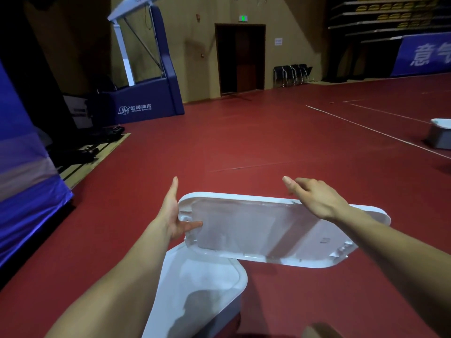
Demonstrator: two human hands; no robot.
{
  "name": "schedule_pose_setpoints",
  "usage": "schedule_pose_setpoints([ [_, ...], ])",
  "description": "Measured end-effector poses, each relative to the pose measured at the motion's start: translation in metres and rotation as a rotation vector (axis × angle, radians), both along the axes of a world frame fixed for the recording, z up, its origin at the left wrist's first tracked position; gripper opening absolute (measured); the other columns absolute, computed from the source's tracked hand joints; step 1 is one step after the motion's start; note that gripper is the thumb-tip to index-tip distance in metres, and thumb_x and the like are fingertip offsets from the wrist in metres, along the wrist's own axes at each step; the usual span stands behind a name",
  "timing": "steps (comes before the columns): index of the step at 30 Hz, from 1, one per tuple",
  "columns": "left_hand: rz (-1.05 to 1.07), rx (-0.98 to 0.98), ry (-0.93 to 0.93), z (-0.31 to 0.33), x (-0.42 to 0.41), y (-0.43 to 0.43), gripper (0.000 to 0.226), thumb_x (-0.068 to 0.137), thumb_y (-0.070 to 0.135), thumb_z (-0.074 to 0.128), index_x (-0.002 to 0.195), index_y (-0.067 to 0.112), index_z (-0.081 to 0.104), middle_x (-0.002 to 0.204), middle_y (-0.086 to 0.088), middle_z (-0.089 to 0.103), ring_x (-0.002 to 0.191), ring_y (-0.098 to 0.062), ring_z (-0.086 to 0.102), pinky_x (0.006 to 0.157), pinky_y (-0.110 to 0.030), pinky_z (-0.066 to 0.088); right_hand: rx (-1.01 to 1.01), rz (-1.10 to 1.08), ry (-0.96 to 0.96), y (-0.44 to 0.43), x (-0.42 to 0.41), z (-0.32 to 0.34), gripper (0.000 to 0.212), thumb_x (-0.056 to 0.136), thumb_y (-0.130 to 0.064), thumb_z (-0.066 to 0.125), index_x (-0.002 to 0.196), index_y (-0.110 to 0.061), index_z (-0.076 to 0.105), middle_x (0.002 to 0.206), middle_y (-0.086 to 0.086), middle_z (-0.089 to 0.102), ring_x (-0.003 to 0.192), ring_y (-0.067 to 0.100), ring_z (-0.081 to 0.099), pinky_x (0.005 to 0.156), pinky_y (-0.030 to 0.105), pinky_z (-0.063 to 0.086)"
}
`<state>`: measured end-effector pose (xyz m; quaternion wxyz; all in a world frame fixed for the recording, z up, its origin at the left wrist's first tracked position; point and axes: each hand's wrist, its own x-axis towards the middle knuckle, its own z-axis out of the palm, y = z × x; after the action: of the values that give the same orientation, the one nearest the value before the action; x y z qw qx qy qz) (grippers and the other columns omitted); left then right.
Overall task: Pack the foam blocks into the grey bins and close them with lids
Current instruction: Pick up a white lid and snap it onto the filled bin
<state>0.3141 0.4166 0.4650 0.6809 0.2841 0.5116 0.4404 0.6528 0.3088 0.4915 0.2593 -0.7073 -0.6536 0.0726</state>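
Both forearms reach in from the bottom of the frame toward its centre. The left hand stands on edge at the left short end of the lid. Its fingers are straight and pressed together, pointing up the frame along that end, and its thumb lies across the near face of the lid, so the end is clamped between thumb and palm. The right hand comes over the top with its back to the camera. Its fingers are curled over the far long edge of the lid, with one digit stretched out to the left.

The lid is white and held in the air at centre frame. Its long axis runs left to right, dropping slightly toward the right, and its ribbed inner face is turned toward the camera.

Just below it, at lower centre, stands an open bin on the red floor, with the lid's near edge overlapping the bin's far rim in the picture. A second bin sits on the floor at the right edge.
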Motion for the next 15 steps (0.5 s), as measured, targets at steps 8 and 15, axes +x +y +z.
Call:
schedule_pose_setpoints([
  [8,-0.013,0.022,0.031,0.01,-0.011,-0.009,0.096,0.061,0.09,0.06,0.118,0.013,0.06,0.109,-0.015,0.072,0.105,-0.036,0.067,0.091,-0.062,0.052,-0.014,-0.07,0.001,0.005,-0.021,0.011,0.097,0.07,-0.096,0.0,0.084,-0.025,0.064,0.086,0.0,0.069,0.087,0.028,0.062,0.087,0.046,0.05],
  [15,0.07,0.089,0.025,0.021,-0.055,-0.026,0.082,0.062,0.075,0.075,0.116,0.017,0.058,0.1,-0.019,0.074,0.102,-0.035,0.07,0.092,-0.06,0.054,0.014,0.01,-0.029,0.023,-0.059,0.013,0.093,0.073,-0.094,-0.001,0.077,-0.023,0.06,0.082,-0.001,0.068,0.081,0.028,0.062,0.083,0.046,0.05],
])
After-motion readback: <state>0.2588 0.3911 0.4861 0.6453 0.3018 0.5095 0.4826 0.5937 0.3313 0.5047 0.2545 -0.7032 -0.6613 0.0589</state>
